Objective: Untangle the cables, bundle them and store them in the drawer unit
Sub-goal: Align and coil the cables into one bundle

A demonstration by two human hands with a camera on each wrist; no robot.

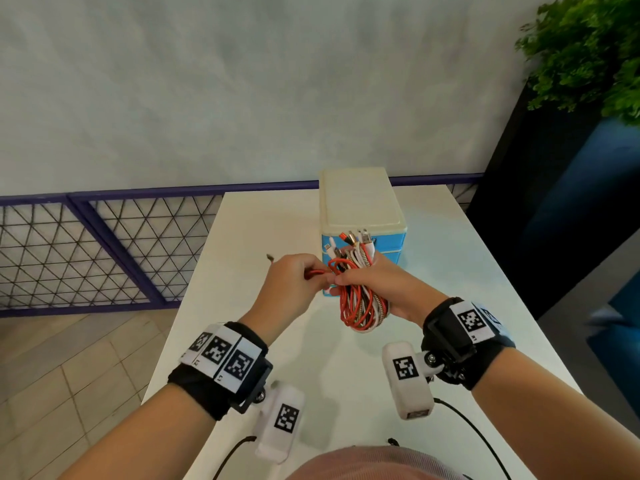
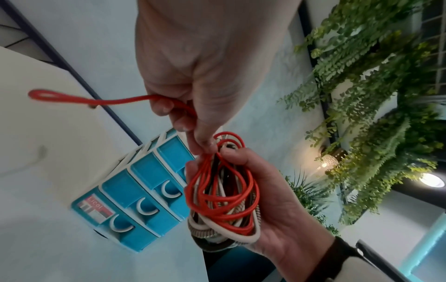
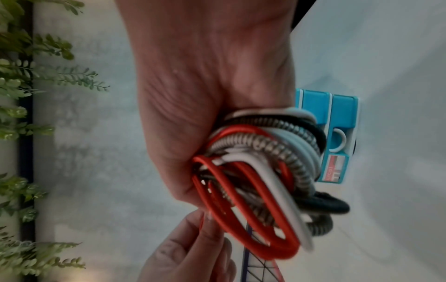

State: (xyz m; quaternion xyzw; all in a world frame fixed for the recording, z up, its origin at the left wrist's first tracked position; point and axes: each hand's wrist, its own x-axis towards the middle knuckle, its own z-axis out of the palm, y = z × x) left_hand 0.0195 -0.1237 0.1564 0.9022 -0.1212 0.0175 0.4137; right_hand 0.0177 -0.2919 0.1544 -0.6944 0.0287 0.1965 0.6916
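Above the table (image 1: 263, 230), before the closed blue drawer unit (image 1: 362, 209), the right hand (image 1: 388, 289) grips the cable bundle (image 1: 360, 299) while the left hand (image 1: 294, 282) pinches its loose red cable (image 2: 115, 100), which could slip and unravel.

Two hands are up over one white table (image 1: 277, 216) — the left hand (image 1: 294, 275) and the right hand (image 1: 384, 285). One bundle of cables (image 1: 362, 306) is between them; its strands overlap too much to count, though red, white, black and braided ones show. One drawer unit (image 1: 360, 202) stands behind — four blue drawers (image 2: 135, 188) by the left wrist view
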